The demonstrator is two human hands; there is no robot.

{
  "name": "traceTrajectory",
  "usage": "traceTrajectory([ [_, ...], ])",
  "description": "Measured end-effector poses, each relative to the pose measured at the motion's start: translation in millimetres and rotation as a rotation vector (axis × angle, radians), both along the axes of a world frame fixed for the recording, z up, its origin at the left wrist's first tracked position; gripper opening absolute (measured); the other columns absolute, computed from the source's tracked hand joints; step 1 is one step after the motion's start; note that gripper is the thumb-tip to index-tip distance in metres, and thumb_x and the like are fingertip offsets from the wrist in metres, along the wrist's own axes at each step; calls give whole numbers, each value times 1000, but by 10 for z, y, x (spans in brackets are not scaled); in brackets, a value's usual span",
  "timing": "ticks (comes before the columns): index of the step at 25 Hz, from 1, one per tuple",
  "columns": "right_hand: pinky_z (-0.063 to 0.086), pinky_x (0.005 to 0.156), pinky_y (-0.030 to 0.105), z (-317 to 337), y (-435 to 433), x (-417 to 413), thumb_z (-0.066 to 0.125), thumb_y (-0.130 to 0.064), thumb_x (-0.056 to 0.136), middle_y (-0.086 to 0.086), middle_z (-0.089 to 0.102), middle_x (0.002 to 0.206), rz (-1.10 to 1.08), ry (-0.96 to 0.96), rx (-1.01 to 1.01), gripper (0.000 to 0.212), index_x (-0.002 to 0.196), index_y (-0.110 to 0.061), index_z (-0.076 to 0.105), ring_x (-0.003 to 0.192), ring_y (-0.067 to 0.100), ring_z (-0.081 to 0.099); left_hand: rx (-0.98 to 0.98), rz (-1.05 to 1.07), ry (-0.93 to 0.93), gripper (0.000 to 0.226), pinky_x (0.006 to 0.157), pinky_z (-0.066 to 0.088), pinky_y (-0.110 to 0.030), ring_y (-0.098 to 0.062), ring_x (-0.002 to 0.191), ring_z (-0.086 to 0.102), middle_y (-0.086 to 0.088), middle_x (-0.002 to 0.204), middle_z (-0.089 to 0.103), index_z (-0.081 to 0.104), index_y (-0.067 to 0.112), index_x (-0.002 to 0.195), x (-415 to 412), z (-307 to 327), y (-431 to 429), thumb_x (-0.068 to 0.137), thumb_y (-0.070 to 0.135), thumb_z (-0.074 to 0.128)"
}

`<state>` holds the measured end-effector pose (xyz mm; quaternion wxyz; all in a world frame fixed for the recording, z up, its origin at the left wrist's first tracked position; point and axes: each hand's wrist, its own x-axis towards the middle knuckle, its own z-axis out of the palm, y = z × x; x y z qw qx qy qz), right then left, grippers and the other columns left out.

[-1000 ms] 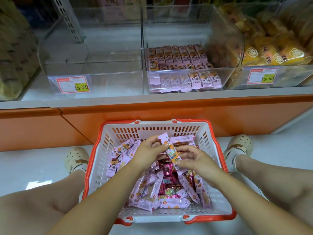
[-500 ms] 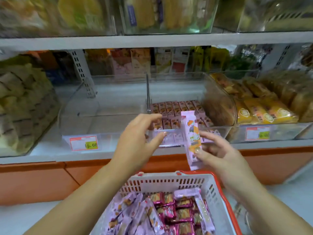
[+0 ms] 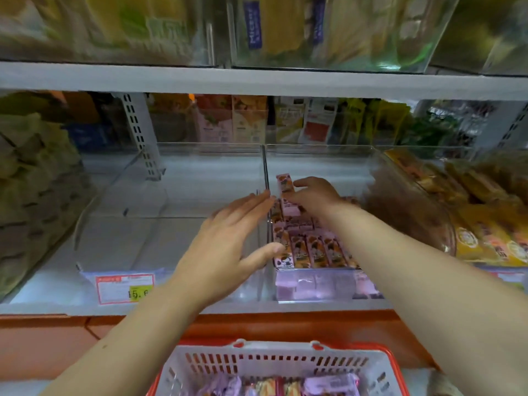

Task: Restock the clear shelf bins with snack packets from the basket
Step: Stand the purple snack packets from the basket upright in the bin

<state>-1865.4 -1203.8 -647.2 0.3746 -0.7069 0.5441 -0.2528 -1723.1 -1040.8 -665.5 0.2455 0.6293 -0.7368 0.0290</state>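
Closest in, basket: our red-and-white basket (image 3: 274,364) sits at the bottom edge of view, with pink snack packets (image 3: 328,384) heaped inside.
Left grip: our left hand (image 3: 225,252) is released, fingers straight and spread, beside the clear divider (image 3: 265,172) between two bins; we cannot tell whether it touches.
Right grip: our right hand (image 3: 317,195) reaches into the right-hand clear bin (image 3: 320,284) and pinches one pink packet (image 3: 285,182), upright, over the back rows.
Stock: rows of matching packets (image 3: 314,250) lie flat in that bin.
Left bin: the left clear bin (image 3: 171,224) carries a price tag (image 3: 125,288) on its front.
Farther off: yellow packets (image 3: 485,238) fill the next bin rightward; an upper shelf (image 3: 257,81) runs overhead.
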Motion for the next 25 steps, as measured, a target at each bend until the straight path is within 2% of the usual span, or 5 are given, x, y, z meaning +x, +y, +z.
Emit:
traceTrajectory([
  [8, 52, 85, 33, -282, -194, 214, 68, -36, 85, 11, 71, 106, 130, 235, 23, 37, 105, -5, 71, 94, 22, 66, 10, -3, 12, 79, 113, 15, -26, 2, 142, 12, 29, 150, 8, 14, 42, 149, -4, -7, -2, 80, 80, 21],
  [14, 47, 87, 29, -106, -21, 127, 63, -49, 87, 10, 61, 128, 185, 351, 13, 56, 127, -10, 60, 110, 24, 59, 7, 19, 13, 78, 112, 17, -27, -5, 143, 17, 27, 150, 12, 20, 39, 149, -20, 3, 8, 82, 78, 25],
  [19, 42, 66, 20, 147, 896, -610, 57, -28, 94, -11, 55, 83, -134, -279, -527, 25, 118, -19, 57, 75, 1, 55, -295, -2, -28, 50, 104, 35, -35, -25, 122, 49, -4, 134, 56, 56, 14, 131, -237, -56, 484, 91, 43, 52],
  [21, 42, 68, 15, -130, 1436, -991, 53, -12, 95, -11, 50, 86, -161, -425, -732, 15, 109, -17, 53, 75, 0, 50, -266, -105, -22, 41, 99, 37, -30, -22, 113, 52, -4, 125, 59, 60, 11, 125, -406, -219, 810, 91, 32, 54],
  [25, 43, 73, 26, -1188, 1909, -1427, 52, -13, 91, -5, 52, 95, -41, 7, -429, 13, 102, -20, 53, 84, 10, 53, 96, -167, -89, 42, 92, 48, -34, -18, 114, 54, 1, 130, 55, 56, 21, 128, -541, -923, 1218, 89, 34, 47],
])
